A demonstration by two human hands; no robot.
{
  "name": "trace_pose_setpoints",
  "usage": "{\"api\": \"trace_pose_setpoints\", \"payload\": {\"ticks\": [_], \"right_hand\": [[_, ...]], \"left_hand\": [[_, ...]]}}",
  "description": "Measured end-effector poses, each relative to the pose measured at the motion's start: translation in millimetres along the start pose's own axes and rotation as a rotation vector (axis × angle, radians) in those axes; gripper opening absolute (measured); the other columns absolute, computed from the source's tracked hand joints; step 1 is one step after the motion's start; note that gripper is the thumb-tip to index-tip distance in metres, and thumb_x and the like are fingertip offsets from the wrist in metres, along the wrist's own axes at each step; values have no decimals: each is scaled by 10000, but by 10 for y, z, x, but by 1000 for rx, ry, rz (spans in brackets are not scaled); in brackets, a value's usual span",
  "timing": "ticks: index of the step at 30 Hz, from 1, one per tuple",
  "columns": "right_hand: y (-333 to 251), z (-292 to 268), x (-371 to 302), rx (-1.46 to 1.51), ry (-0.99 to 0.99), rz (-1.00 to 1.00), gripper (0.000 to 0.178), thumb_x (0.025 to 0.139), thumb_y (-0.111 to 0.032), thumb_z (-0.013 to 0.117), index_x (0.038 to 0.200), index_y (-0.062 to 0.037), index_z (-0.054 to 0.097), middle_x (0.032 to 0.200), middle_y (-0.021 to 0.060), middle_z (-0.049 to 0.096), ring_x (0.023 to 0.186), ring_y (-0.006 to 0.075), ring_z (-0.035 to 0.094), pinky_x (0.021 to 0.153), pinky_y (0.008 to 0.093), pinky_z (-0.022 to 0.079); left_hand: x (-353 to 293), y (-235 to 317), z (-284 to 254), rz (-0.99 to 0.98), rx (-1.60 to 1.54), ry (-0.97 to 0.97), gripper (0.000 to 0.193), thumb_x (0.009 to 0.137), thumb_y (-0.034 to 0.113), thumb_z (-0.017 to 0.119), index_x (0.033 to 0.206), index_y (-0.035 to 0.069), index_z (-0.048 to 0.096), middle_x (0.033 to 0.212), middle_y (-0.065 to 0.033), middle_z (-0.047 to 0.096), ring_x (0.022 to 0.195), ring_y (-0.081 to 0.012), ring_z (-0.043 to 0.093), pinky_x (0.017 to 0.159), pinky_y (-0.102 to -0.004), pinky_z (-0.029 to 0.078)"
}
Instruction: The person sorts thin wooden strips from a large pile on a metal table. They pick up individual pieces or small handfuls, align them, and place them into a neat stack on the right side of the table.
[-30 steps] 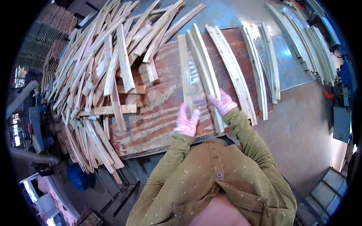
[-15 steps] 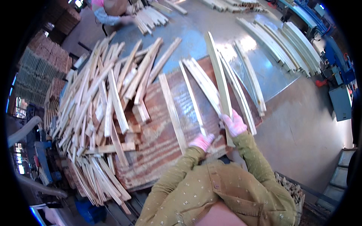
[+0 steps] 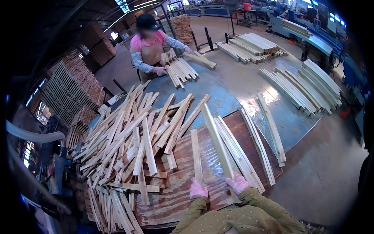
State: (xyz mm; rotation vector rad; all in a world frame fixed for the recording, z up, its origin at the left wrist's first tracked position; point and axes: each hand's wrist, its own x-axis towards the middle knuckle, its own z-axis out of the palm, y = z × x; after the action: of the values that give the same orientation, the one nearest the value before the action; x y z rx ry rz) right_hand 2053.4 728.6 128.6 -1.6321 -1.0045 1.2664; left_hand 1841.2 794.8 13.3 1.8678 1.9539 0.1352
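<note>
My right hand (image 3: 237, 182), in a pink glove, is closed on the near end of a long wooden strip (image 3: 215, 136), which is tilted with its far end raised off the board. My left hand (image 3: 198, 188), gloved alike, has its fingers round the near end of a shorter wooden strip (image 3: 196, 153) lying on the brown plywood board (image 3: 175, 199). Just right of the long strip, a few pale strips (image 3: 242, 156) lie side by side.
A big jumbled heap of strips (image 3: 128, 144) covers the board's left side. More strips (image 3: 258, 146) lie along its right edge. Beyond, on the blue-grey table, sit sorted rows (image 3: 288, 91). A co-worker (image 3: 150, 50) handles a bundle (image 3: 181, 72) across the table.
The view has tilted up, showing the co-worker more fully. My right hand has brought its strip to the left of the pale strips. My left hand has gone from a thin strip to the shorter one.
</note>
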Motion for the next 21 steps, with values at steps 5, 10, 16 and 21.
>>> {"api": "trace_pose_setpoints", "payload": {"ticks": [5,10,16,21], "right_hand": [[654,559,463,-175,-108,126,514,916,-334,595,1307,-23,476,929,139,681,875,259,668,783,390,530],[150,664,359,-936,-339,132,511,903,-490,514,1184,-71,598,1030,204,672,988,363,645,837,428,521],[103,556,96,95,-151,-105,501,945,-313,570,1337,-13,485,1105,182,666,1010,255,648,882,361,506],[297,-99,-50,90,140,-92,490,950,-200,582,1368,18,448,1163,142,643,1053,148,597,908,301,482]], "left_hand": [[206,-480,-307,-2,-683,-167,495,733,225,782,1103,-19,562,925,-152,684,852,-258,661,757,-384,534],[-153,-201,-733,83,-987,15,481,836,216,734,1191,-41,537,1026,-121,669,923,-197,631,816,-339,509],[21,630,-457,128,-1188,-52,502,911,269,651,1262,-53,491,1092,-153,627,968,-210,600,847,-333,492],[90,904,-483,345,-369,261,705,821,397,704,1310,-44,453,1235,-248,530,1144,-362,522,991,-436,415]]}}
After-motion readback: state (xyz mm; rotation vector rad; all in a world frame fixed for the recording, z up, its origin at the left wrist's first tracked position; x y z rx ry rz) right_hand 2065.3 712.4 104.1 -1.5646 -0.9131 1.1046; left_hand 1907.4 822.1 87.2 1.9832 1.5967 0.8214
